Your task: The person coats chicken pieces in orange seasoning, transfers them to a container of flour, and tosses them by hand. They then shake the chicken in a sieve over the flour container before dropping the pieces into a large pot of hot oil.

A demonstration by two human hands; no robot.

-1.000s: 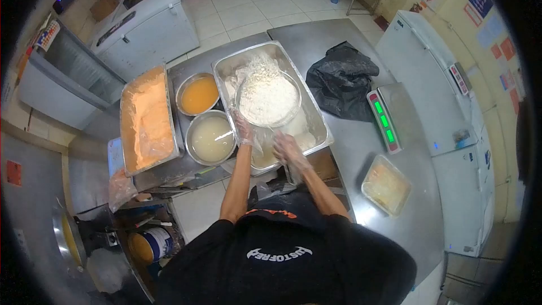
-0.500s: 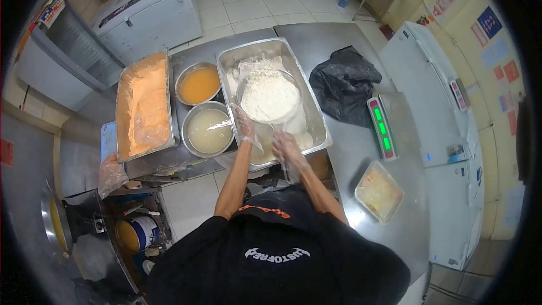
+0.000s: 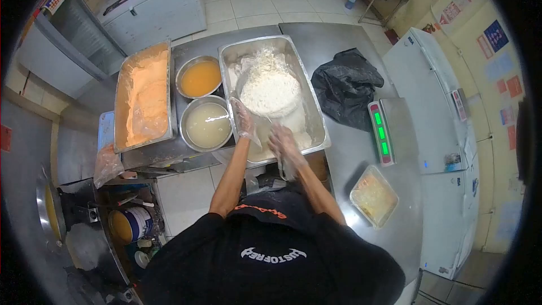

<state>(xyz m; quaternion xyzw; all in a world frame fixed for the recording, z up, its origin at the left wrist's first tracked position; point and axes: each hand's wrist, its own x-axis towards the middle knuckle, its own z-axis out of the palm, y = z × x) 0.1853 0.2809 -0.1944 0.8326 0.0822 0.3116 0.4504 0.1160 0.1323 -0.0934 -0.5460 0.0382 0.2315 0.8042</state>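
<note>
A large steel tray [image 3: 317,107] of white flour lies ahead of me. In it a round sieve or bowl heaped with flour [image 3: 271,95] has its handle pointing toward me. My right hand [image 3: 284,142], in a clear plastic glove, is closed around that handle at the tray's near edge. My left hand [image 3: 244,120], also gloved, rests at the tray's left wall beside the round vessel, its fingers partly hidden by glare and plastic. Left of the tray stand a bowl of cloudy liquid [image 3: 208,126] and a bowl of orange liquid [image 3: 200,78].
A tray of orange mix [image 3: 148,99] stands at the far left. On the right are a black plastic bag [image 3: 347,85], a scale with a green display [image 3: 381,133] and a clear lidded container [image 3: 374,196]. Two white freezers stand beyond.
The flour in the round vessel has shifted and now heaps up toward its far side. Both hands stay near the same places, while the whole view has shifted slightly.
</note>
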